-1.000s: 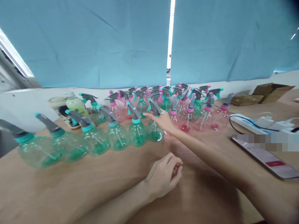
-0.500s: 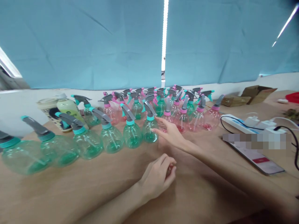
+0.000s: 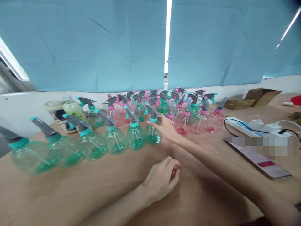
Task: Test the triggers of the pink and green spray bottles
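Observation:
My right hand [image 3: 166, 127] has its thumb and fingers around the upper part of a green spray bottle [image 3: 153, 135], just under its grey trigger head. This bottle stands at the right end of a front row of green bottles with turquoise collars. Next to it on the left is another green bottle [image 3: 135, 138]. Nearer to me, my left hand [image 3: 162, 177] rests over the table [image 3: 113, 188] with its fingers curled in; nothing shows in them. Right of my right hand stand pink bottles, among them one with a pink collar [image 3: 183, 122].
More green and pink spray bottles stand behind. A patterned cup [image 3: 55, 110] and a pale green bottle [image 3: 71, 108] are at the back left. To the right lie a power strip [image 3: 240, 125], cables, a phone [image 3: 263, 161] and cardboard boxes [image 3: 262, 96].
My right hand has moved up and closed around the neck area of the end green bottle. My left hand keeps its curled pose. The view has shifted slightly.

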### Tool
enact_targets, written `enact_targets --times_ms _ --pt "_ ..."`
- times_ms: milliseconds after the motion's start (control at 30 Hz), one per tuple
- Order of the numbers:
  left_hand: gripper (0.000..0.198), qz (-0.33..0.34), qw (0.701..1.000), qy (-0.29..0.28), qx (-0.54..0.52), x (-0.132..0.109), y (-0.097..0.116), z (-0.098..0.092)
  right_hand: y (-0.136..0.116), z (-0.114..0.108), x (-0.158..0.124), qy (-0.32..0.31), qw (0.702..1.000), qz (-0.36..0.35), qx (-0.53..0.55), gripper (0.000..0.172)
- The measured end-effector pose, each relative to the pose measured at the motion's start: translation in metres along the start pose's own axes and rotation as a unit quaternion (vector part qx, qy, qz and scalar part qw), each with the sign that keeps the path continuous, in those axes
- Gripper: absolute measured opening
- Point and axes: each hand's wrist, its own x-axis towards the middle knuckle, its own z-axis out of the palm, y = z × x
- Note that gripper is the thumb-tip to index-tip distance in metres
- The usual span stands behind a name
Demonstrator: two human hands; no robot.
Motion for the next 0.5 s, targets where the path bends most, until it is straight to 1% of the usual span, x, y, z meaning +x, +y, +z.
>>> enact_targets --times_ms 100,200,267,333,367,433,500 --pt "0.015 0.003 1.000 -0.004 0.000 0.000 0.000 0.001 0.002 -0.007 -0.011 -0.005 1.000 -0.010 -0.003 0.063" --pt "0.015 0.003 1.000 -0.006 -0.002 0.000 0.000 0.001 0.004 -0.024 -0.031 0.007 0.998 -0.045 -0.044 0.062" --pt "0.014 0.001 1.000 -0.008 -0.005 0.001 0.000 0.001 0.006 -0.038 -0.043 0.015 0.997 -0.049 -0.065 0.050" --pt "0.014 -0.001 1.000 -0.010 -0.007 0.001 0.000 0.000 0.007 -0.052 -0.050 0.047 0.992 -0.029 -0.110 0.034" --pt "0.015 -0.003 1.000 -0.012 -0.009 0.001 0.000 0.000 0.008 -0.059 -0.050 0.063 0.990 -0.018 -0.126 0.033" --pt "0.015 -0.005 1.000 -0.014 -0.010 0.001 -0.001 0.000 0.010 -0.067 -0.047 0.091 0.983 0.006 -0.157 0.035" --pt "0.015 -0.007 1.000 -0.017 -0.010 0.000 -0.001 0.000 0.011 -0.070 -0.039 0.111 0.976 0.029 -0.182 0.043"
